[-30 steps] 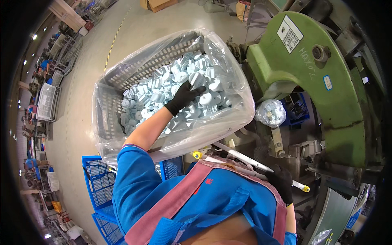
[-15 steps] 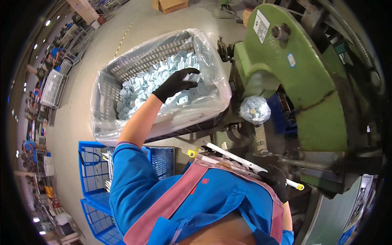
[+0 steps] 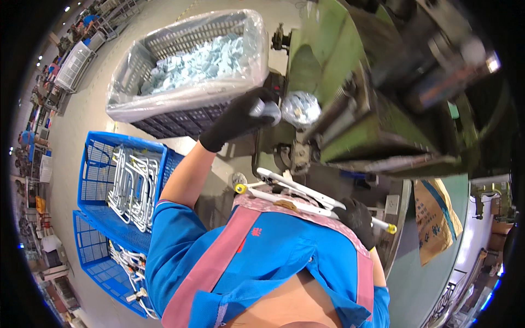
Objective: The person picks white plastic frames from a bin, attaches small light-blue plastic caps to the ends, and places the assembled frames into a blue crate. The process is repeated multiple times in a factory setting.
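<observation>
My left hand (image 3: 235,121), in a black glove, is closed on a pale grey-blue disc-shaped part (image 3: 267,111). It hovers between the big crate and the green machine. Whether it holds one part or more, I cannot tell. My right hand (image 3: 358,221), also gloved in black, grips a white tubular frame (image 3: 306,189) with yellow tube ends, held across the front of my apron. Many similar pale parts (image 3: 199,63) lie heaped in the plastic-lined crate (image 3: 178,107) at the far left. A plastic-covered round container (image 3: 301,109) of small pieces sits just right of my left hand.
The green press machine (image 3: 331,54) stands ahead and to the right. Blue crates (image 3: 82,183) at the left hold several white tubular frames (image 3: 134,186). A brown paper sack (image 3: 436,218) lies on a green surface (image 3: 404,240) at the right. People (image 3: 90,22) are far off.
My left hand has come out of the crate toward the right and now carries a pale part. The view has swung right, while my right hand keeps hold of the frame.
</observation>
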